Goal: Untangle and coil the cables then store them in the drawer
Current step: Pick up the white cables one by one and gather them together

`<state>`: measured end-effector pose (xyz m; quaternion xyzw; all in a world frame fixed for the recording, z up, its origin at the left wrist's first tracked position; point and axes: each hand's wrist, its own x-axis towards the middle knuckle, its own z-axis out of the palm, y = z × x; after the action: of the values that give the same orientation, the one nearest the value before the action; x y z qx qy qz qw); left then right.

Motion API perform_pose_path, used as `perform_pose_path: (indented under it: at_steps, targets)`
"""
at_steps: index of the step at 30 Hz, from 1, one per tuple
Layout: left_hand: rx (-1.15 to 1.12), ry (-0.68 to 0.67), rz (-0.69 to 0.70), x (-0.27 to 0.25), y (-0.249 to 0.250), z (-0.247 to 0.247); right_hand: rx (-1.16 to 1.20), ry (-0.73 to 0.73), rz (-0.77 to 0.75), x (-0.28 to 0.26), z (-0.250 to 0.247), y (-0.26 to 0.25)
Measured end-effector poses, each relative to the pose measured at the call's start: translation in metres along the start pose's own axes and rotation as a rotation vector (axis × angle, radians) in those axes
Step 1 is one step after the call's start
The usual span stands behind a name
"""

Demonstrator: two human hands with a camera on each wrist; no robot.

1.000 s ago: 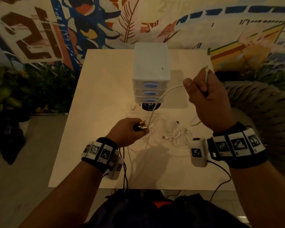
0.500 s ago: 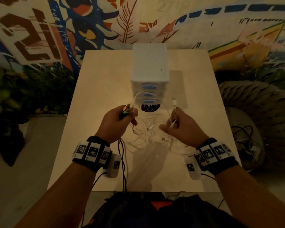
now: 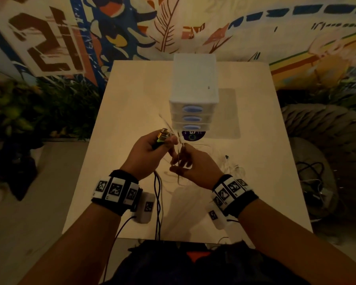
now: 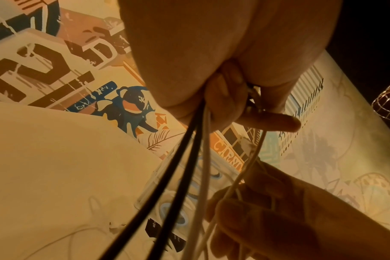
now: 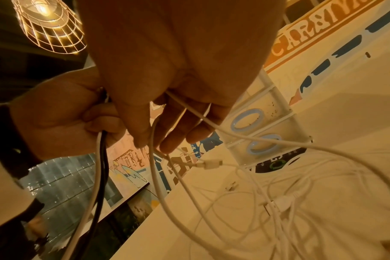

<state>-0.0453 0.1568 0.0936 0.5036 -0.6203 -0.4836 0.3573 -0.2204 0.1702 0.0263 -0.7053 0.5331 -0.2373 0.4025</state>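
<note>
While the drawers [image 3: 194, 93] sit shut just behind both hands, the left hand [image 3: 150, 155] grips black and white cables [image 4: 178, 176]; the right hand [image 3: 193, 167] pinches a white strand, which should slide slowly to free loops. Only the right wrist view shows the tangle [image 5: 289, 202] in front of the drawers.

The drawer box [image 3: 194, 93] stands right in front of my hands; loose white cables [image 3: 232, 167] clutter the table [image 3: 132, 112] to my right (the left side is bare).
</note>
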Motion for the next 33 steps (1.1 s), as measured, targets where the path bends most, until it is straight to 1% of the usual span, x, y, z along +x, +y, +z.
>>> perform_pose_path:
  at_steps: [2, 4, 7, 9, 10, 13, 17, 21, 24, 27, 29, 30, 31, 32, 33]
  targets:
    - [-0.006, 0.008, 0.010, 0.003, -0.003, 0.000, 0.005, 0.004, 0.003, 0.002, 0.000, 0.001]
    - [0.002, 0.015, -0.016, 0.006, -0.010, -0.001, 0.092, 0.035, 0.021, 0.003, -0.003, 0.002]
    - [0.143, -0.030, -0.112, 0.011, -0.023, -0.003, 0.222, 0.107, 0.077, 0.007, -0.012, 0.001]
    - [0.237, -0.067, -0.153, 0.014, -0.029, -0.003, 0.294, 0.078, 0.088, 0.007, -0.019, -0.002]
    - [0.281, -0.077, -0.151, 0.015, -0.032, -0.004, 0.324, 0.061, 0.085, 0.008, -0.021, -0.001]
    - [0.400, -0.098, -0.111, 0.018, -0.034, -0.003, 0.298, 0.062, 0.081, 0.005, -0.026, 0.002]
    - [0.427, -0.141, -0.125, 0.020, -0.033, -0.001, 0.338, 0.165, 0.098, -0.007, -0.036, 0.006]
    - [0.441, -0.237, -0.122, 0.017, -0.030, 0.009, 0.562, 0.294, 0.133, -0.019, -0.050, 0.009]
    - [0.494, -0.264, -0.081, 0.014, -0.029, 0.024, 0.686, 0.296, 0.165, -0.021, -0.055, 0.011]
    - [0.576, -0.236, 0.027, 0.013, -0.029, 0.039, 0.636, 0.247, 0.144, -0.023, -0.057, 0.013]
    - [0.611, -0.230, 0.074, 0.011, -0.026, 0.042, 0.600, 0.181, 0.176, -0.026, -0.061, 0.015]
    - [0.614, -0.242, 0.072, 0.011, -0.024, 0.041, 0.539, 0.142, 0.208, -0.029, -0.064, 0.018]
    - [0.608, -0.267, 0.050, 0.011, -0.023, 0.038, 0.415, 0.121, 0.230, -0.032, -0.068, 0.023]
    - [0.594, -0.303, 0.019, 0.010, -0.021, 0.036, 0.259, 0.140, 0.230, -0.036, -0.072, 0.030]
    - [0.580, -0.350, -0.013, 0.010, -0.019, 0.033, 0.154, 0.206, 0.213, -0.040, -0.077, 0.037]
